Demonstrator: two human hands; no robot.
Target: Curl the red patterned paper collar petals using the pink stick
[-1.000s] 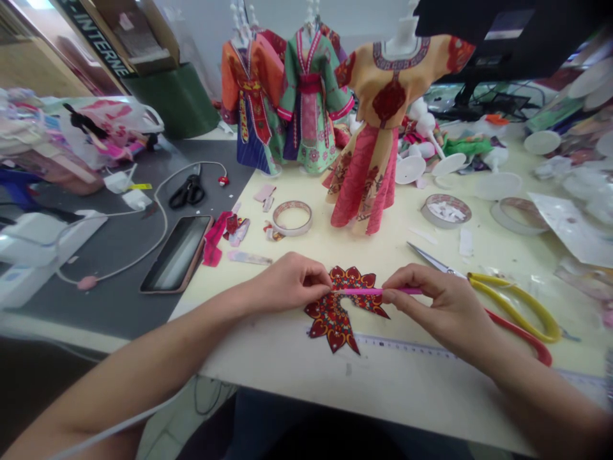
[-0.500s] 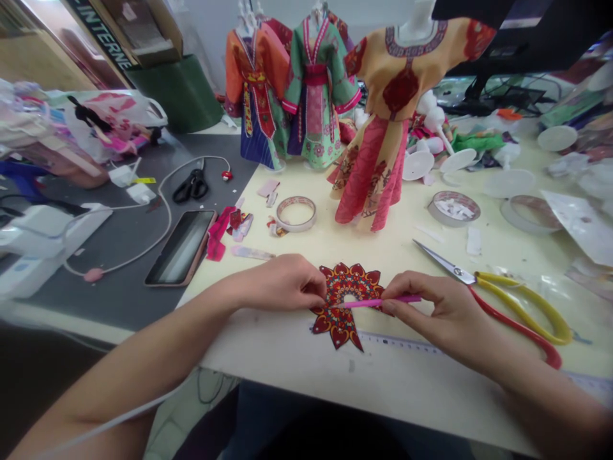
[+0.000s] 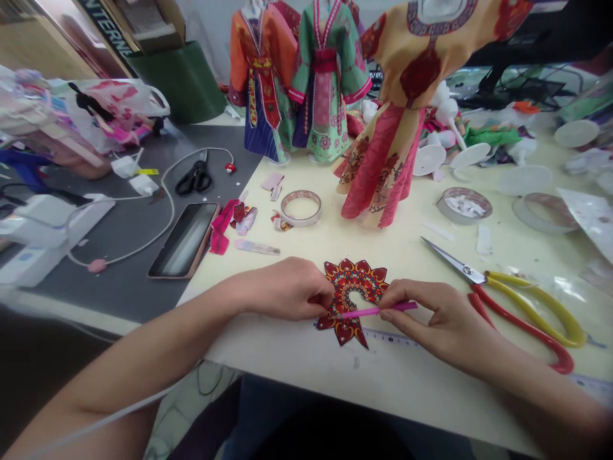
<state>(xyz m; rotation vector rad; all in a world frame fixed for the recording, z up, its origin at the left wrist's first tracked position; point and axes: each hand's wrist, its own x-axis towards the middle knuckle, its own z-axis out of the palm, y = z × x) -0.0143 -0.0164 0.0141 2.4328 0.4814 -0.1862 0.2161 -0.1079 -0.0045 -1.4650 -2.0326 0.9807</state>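
A red, patterned piece with pointed petal edges and an open centre (image 3: 348, 277) lies on the pale tabletop. Across it runs a thin pink stick (image 3: 359, 313). My right hand (image 3: 426, 313) pinches the stick near its right end, between thumb and fingers. At the piece's left edge, my left hand (image 3: 299, 291) is closed, with its fingertips by the stick's left tip; what they grip is too small to tell. Beneath the piece, part of a clear ruler (image 3: 393, 338) shows.
Scissors with yellow and red handles (image 3: 527, 300) lie right of my right hand. Behind stand dressed doll forms (image 3: 412, 70). Tape rolls (image 3: 301, 209), fabric scraps (image 3: 221, 227), a phone (image 3: 184, 241) and black scissors (image 3: 194, 179) lie farther left.
The view has shifted a little. The pink stick is now tilted, its left end lower on the patterned piece, and my right hand holds it nearer its right end.
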